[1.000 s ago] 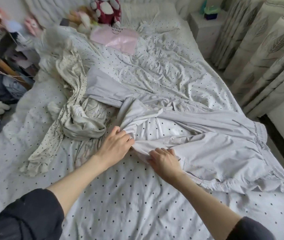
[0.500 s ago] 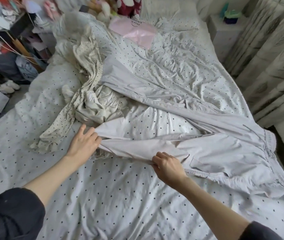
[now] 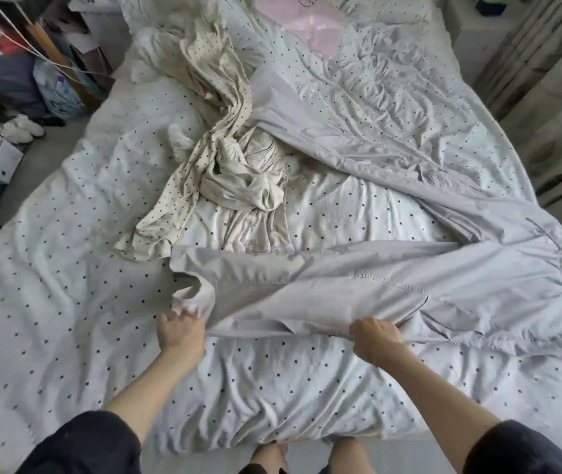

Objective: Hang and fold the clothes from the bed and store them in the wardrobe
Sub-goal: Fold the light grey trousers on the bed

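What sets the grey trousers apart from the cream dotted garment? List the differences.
1. The grey trousers are plain; the cream dotted garment carries dark dots.
2. The trousers are spread out in a wide V; the dotted garment lies twisted in a bunched strip.
3. The left hand and right hand grip the trousers' near leg; neither touches the dotted garment.
Both lie unfolded on the bed.

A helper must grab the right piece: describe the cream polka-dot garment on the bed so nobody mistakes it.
Start at the bed with its white, dark-dotted cover. Left of its middle lies a crumpled heap; the cream polka-dot garment trails across it as a long twisted strip. Its yellowish cream sets it apart from the plain grey trousers beside it.
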The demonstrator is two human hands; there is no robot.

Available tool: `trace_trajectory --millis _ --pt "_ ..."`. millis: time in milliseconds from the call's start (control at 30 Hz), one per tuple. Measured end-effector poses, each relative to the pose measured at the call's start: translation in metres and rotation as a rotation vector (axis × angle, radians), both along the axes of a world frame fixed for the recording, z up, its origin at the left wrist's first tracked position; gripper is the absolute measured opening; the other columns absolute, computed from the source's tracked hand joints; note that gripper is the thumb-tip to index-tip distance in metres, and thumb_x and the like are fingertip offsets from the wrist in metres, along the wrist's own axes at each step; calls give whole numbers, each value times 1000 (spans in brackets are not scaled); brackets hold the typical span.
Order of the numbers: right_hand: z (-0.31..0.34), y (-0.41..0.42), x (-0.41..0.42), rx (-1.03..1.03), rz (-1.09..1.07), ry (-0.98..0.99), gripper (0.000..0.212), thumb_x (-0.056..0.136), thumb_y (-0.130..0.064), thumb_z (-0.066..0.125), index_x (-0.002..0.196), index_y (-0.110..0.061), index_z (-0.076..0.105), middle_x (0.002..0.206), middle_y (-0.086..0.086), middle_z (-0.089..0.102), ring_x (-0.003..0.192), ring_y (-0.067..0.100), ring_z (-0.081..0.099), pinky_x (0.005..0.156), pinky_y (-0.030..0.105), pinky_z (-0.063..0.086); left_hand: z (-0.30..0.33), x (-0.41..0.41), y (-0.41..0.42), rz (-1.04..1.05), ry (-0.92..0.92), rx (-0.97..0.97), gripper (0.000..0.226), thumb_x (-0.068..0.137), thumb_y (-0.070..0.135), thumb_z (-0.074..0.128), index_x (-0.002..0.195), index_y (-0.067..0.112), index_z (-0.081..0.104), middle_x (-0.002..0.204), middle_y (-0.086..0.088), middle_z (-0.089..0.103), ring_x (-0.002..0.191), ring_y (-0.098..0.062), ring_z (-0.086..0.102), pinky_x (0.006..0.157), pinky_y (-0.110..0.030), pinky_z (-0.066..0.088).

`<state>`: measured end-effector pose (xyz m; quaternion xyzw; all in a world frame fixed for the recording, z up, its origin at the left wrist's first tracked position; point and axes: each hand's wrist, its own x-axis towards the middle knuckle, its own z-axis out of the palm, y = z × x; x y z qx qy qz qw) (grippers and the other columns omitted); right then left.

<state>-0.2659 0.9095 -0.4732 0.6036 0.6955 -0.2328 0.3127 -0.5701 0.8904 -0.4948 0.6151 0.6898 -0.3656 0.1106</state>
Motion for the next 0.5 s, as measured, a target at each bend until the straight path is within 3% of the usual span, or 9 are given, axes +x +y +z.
trace_trajectory --millis 100,167,267,367,433,500 --pt "-4 5 -9 -97 -23 4 35 96 -38 45 120 -19 60 125 5 59 116 26 55 92 34 44 -13 -14 -15 131 -118 -147 31 97 23 38 125 25 51 124 5 56 111 -16 56 76 -26 39" --pt "-8 17 -26 20 -48 69 41 97 -44 39 117 -18 62 122 7 60 113 26 57 90 33 44 -16 -18 -12 126 -199 -67 25 97 23 36 115 23 54 117 2 59 105 -17 59 71 -26 40" --pt "-15 46 -61 316 -44 256 37 99 -35 36 106 -12 64 112 8 64 103 28 59 83 34 44 -21 -20 12 84 -295 311 23 95 24 40 111 18 56 112 -3 60 106 -22 56 82 -33 42" --pt "-30 89 -96 489 19 349 32 99 -29 36 110 -13 62 115 5 60 111 26 52 89 36 36 -34 -34 59 23 -414 581 30 92 15 49 121 13 54 118 -9 57 109 -29 50 86 -40 40" --pt "-46 120 -114 470 69 340 32 99 -31 37 121 -18 56 128 3 54 119 24 48 94 37 32 -48 -45 96 -76 -454 590 41 92 10 49 133 14 46 134 -6 48 123 -27 41 98 -42 35" --pt "-60 143 -124 317 132 264 38 98 -40 40 133 -26 45 139 1 45 123 21 46 102 41 27 -62 -52 128 -134 -476 485 43 96 20 46 138 20 39 142 1 40 132 -20 32 106 -43 23"
